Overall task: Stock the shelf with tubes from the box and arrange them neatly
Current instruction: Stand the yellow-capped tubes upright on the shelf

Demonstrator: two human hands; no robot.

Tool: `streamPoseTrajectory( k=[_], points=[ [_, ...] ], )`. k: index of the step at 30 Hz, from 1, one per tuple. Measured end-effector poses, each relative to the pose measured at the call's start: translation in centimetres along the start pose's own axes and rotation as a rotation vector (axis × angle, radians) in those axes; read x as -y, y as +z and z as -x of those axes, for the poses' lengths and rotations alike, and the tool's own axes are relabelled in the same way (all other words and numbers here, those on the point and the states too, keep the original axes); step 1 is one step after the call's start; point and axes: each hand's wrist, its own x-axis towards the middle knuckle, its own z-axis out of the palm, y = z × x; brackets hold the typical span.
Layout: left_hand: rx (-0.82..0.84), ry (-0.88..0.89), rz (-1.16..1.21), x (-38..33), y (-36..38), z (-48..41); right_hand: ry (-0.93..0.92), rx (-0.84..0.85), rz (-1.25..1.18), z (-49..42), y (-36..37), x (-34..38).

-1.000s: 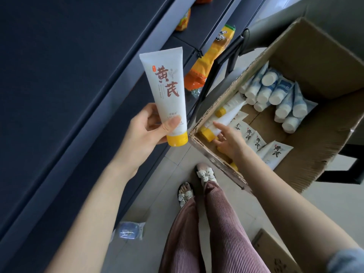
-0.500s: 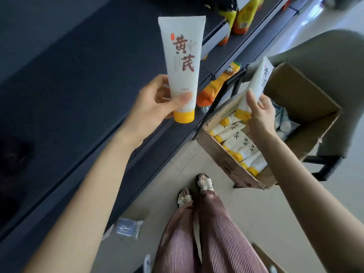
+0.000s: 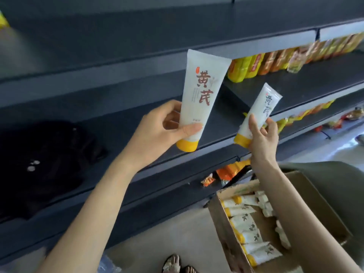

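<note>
My left hand (image 3: 157, 129) grips a white tube (image 3: 201, 91) with a yellow cap and red characters, cap down, held upright in front of the dark shelf (image 3: 126, 123). My right hand (image 3: 262, 136) holds a second, same-looking tube (image 3: 260, 109) near its yellow cap, tilted to the right, just above the shelf's front edge. Below my right arm the cardboard box (image 3: 222, 219) stands open, with several more yellow-capped tubes (image 3: 246, 223) lying in a row along its left side.
A black cloth item (image 3: 39, 166) lies on the shelf at the left. Yellow and orange packets (image 3: 262, 66) line the shelf to the right and the shelves below. A grey chair back (image 3: 325, 170) sits behind the box. Sandalled feet (image 3: 177, 265) stand on the pale floor.
The view has lifted from the box to the shelves. My right hand took a tube out of the box and raised it to the shelf. My left hand raised its tube to shelf height.
</note>
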Motion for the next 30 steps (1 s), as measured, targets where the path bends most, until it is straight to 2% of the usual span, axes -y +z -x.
streamPoseTrajectory(
  k=[7, 12, 18, 30],
  points=[
    [-0.360, 0.004, -0.054, -4.8, -6.1, 5.0, -0.064, 0.267, -0.119, 2.3, 6.1, 5.9],
    [-0.515, 0.002, -0.092, -5.9, -10.5, 7.8, -0.180, 0.396, -0.162, 5.1, 10.5, 8.8],
    [-0.616, 0.011, -0.114, -6.1, -15.9, 10.6, -0.279, 0.480, -0.189, 8.5, 16.3, 10.6],
    [-0.719, 0.038, -0.190, -4.8, -29.2, 16.9, -0.331, 0.569, -0.241, 17.4, 28.5, 11.6]
  ],
)
